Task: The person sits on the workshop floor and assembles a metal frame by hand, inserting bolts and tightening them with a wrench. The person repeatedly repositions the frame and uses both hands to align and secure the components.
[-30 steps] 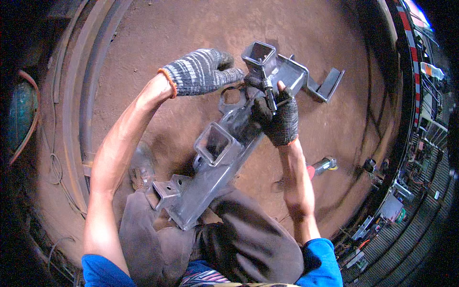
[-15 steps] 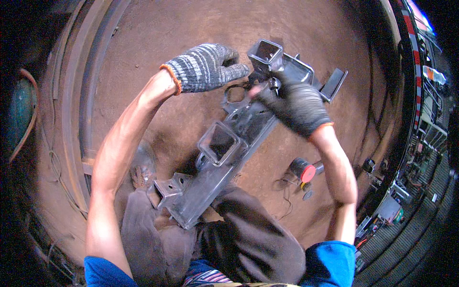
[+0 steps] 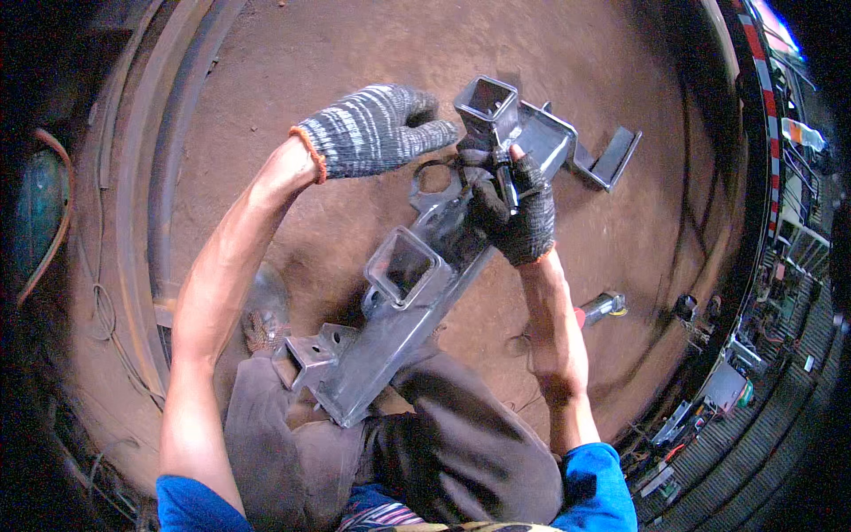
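Observation:
A long dark metal weldment (image 3: pixel 390 355) with square tube sockets lies slantwise, its near end between my legs. My right hand (image 3: pixel 519 217), in a dark knit glove, is closed around a slim shiny metal rod (image 3: pixel 507 180) against the upper part of the piece. What the rod is, I cannot tell. To the left of the far square socket (image 3: pixel 487 97) is my left hand (image 3: pixel 368 131), in a grey and white striped glove. Its fingers are curled, with the tips close to the weldment; anything inside them is hidden.
On the brown floor to the right rests a grey cylindrical power tool (image 3: pixel 605 306), partly behind my right forearm. Long steel bars (image 3: pixel 146 177) curve along the left side, with a thin cable (image 3: pixel 105 306) beside them. Tools and parts crowd a ribbed surface (image 3: pixel 762 452) at far right.
My right hand has moved left and nearer to me, turning upright along the weldment with the rod now showing in it. My left hand has barely shifted.

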Tool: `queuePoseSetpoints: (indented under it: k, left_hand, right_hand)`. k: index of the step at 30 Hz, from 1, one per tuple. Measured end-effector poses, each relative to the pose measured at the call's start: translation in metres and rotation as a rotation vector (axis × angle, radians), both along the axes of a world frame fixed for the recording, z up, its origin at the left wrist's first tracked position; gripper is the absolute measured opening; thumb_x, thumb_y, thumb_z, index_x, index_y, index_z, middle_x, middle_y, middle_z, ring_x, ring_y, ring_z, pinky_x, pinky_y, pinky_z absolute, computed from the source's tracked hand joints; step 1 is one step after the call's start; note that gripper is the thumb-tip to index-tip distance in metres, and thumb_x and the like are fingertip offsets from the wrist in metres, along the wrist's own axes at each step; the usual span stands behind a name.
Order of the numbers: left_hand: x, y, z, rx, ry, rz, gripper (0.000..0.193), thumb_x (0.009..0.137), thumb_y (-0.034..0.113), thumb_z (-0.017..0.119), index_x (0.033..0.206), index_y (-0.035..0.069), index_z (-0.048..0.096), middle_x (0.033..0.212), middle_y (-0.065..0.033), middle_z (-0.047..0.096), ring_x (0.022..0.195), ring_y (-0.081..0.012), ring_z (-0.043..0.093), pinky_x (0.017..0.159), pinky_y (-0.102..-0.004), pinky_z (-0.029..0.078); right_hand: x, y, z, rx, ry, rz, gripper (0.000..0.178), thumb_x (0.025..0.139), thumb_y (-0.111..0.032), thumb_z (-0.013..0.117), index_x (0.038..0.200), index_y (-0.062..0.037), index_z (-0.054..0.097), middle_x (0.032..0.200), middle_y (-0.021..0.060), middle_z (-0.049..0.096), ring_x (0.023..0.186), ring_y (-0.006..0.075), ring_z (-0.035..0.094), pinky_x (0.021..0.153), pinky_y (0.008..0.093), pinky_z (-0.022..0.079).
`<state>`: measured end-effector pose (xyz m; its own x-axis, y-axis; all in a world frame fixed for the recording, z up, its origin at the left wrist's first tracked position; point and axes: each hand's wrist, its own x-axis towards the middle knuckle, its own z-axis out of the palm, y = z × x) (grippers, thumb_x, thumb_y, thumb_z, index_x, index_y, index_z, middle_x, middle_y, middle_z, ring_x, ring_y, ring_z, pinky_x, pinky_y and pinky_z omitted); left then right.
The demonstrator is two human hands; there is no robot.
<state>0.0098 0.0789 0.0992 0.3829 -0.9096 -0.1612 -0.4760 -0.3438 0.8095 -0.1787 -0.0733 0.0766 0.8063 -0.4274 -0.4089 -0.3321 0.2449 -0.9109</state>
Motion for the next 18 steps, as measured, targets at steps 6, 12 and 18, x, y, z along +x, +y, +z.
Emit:
queuePoseSetpoints:
  k: [6, 12, 18]
  left_hand:
    - [0.0, -0.005, -0.003, 0.001, -0.017, -0.02, 0.041, 0.091, 0.038, 0.059, 0.093, -0.002, 0.063, 0.084, -0.0241, 0.064, 0.076, -0.0375, 0.063, 0.07, -0.0425, 0.049]
    - [-0.002, -0.001, -0.009, -0.039, -0.069, -0.003, 0.04, 0.091, 0.038, 0.059, 0.093, -0.002, 0.063, 0.085, -0.0234, 0.065, 0.078, -0.0373, 0.064, 0.072, -0.0417, 0.05]
    - [0.003, -0.007, 0.006, -0.009, -0.028, -0.012, 0.041, 0.091, 0.038, 0.059, 0.091, -0.003, 0.062, 0.085, -0.0236, 0.065, 0.078, -0.036, 0.063, 0.073, -0.0407, 0.05]
  right_hand:
    - [0.018, -0.014, 0.062, -0.829, 0.56, 0.401, 0.034, 0.098, -0.032, 0.044, 0.111, -0.0032, 0.058, 0.087, 0.0208, 0.067, 0.08, 0.0359, 0.067, 0.07, 0.0456, 0.051]
    - [0.043, 0.018, 0.055, -1.376, 0.891, 0.655, 0.027, 0.091, -0.021, 0.052, 0.115, -0.0087, 0.057, 0.088, 0.0185, 0.068, 0.076, 0.0368, 0.068, 0.061, 0.0448, 0.053]
    - [-0.006, -0.008, 0.089, -0.714, -0.037, -0.257, 0.06, 0.088, -0.047, 0.063, 0.13, -0.007, 0.048, 0.111, 0.0109, 0.062, 0.093, 0.0258, 0.063, 0.081, 0.0388, 0.053]
